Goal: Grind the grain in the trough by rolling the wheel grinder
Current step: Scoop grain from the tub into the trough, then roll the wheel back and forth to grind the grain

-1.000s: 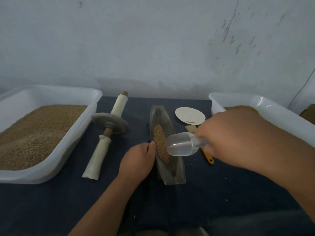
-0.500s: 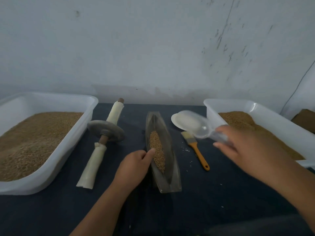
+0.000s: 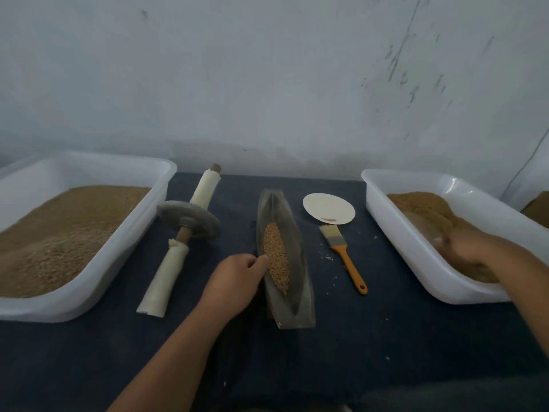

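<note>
Left hand [image 3: 237, 281]: fingers folded tight, thumb hooked over the left rim of the trough [image 3: 300, 295], just beside the grain [image 3: 276, 257].

Right hand [image 3: 469, 251]: inside the right tub [image 3: 401, 248], low over its brown meal (blurred; finger spread and grip cannot be told).

The wheel grinder [image 3: 188, 220] lies flat at 10 o'clock from the left hand, apart from it, its cloth-wrapped handles running 1 to 7 o'clock.

The left tub [image 3: 118, 257] borders the grinder at 9 o'clock. A brush [image 3: 344, 257] and paper disc [image 3: 329, 209] lie between trough and right tub. Open cloth [image 3: 356, 352] runs along 6 o'clock.
</note>
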The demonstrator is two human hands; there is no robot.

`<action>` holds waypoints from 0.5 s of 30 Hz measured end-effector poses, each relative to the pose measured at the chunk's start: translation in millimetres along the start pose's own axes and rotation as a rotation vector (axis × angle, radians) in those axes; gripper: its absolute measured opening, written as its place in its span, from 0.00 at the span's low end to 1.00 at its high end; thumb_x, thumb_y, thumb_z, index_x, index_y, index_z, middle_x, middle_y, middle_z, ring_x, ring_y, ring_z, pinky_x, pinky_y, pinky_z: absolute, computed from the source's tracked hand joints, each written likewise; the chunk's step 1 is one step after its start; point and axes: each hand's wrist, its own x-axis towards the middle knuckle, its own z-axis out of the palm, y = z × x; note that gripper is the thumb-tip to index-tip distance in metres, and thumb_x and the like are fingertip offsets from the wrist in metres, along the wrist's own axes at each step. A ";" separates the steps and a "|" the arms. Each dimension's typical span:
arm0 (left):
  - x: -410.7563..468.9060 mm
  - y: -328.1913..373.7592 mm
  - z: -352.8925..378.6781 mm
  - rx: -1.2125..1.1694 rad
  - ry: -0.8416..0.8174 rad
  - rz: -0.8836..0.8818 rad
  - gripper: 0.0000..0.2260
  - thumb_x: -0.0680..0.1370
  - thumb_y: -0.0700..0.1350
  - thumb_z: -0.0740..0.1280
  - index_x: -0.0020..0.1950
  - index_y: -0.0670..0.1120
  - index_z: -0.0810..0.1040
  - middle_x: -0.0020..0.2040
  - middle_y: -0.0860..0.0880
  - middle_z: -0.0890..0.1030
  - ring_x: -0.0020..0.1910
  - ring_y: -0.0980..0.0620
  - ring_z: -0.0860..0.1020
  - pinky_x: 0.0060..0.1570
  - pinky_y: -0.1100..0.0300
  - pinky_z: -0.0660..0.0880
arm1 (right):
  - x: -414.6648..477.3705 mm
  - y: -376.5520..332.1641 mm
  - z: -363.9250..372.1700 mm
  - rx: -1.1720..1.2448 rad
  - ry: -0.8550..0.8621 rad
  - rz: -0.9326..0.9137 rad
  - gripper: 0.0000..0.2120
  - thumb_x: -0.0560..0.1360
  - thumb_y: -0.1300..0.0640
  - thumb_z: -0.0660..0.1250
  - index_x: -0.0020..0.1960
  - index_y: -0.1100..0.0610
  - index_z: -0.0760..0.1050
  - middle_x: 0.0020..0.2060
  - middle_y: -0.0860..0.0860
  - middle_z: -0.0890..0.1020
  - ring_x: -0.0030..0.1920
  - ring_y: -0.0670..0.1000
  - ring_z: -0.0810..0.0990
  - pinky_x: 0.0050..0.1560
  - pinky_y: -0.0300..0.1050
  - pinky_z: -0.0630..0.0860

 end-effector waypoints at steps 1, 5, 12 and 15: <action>-0.9 0.3 -0.5 -0.007 -0.003 -0.003 0.22 0.82 0.62 0.65 0.34 0.51 0.74 0.29 0.53 0.75 0.28 0.56 0.73 0.36 0.53 0.73 | 2.1 0.5 1.1 -0.005 -0.013 0.019 0.28 0.85 0.40 0.62 0.76 0.58 0.73 0.74 0.58 0.74 0.68 0.57 0.77 0.71 0.52 0.72; -12.1 9.5 -8.8 0.109 0.058 0.041 0.26 0.83 0.67 0.59 0.33 0.51 0.71 0.29 0.52 0.75 0.28 0.56 0.73 0.36 0.53 0.72 | 2.0 12.4 -3.5 0.091 0.128 -0.001 0.35 0.80 0.31 0.60 0.78 0.53 0.71 0.70 0.57 0.79 0.63 0.59 0.80 0.64 0.56 0.77; -48.3 -13.6 -69.7 0.553 0.582 0.079 0.15 0.78 0.64 0.69 0.58 0.59 0.73 0.53 0.58 0.76 0.49 0.60 0.77 0.46 0.57 0.76 | -88.9 -24.9 -0.6 0.549 0.745 -0.370 0.24 0.79 0.27 0.58 0.67 0.39 0.73 0.55 0.39 0.81 0.54 0.49 0.80 0.54 0.54 0.78; -46.8 -30.9 -93.7 0.808 0.468 -0.158 0.34 0.77 0.63 0.73 0.76 0.49 0.66 0.68 0.43 0.72 0.65 0.42 0.74 0.61 0.44 0.76 | -144.5 -69.7 10.2 0.620 0.622 -0.534 0.10 0.82 0.33 0.60 0.58 0.33 0.75 0.50 0.30 0.78 0.49 0.36 0.78 0.45 0.42 0.74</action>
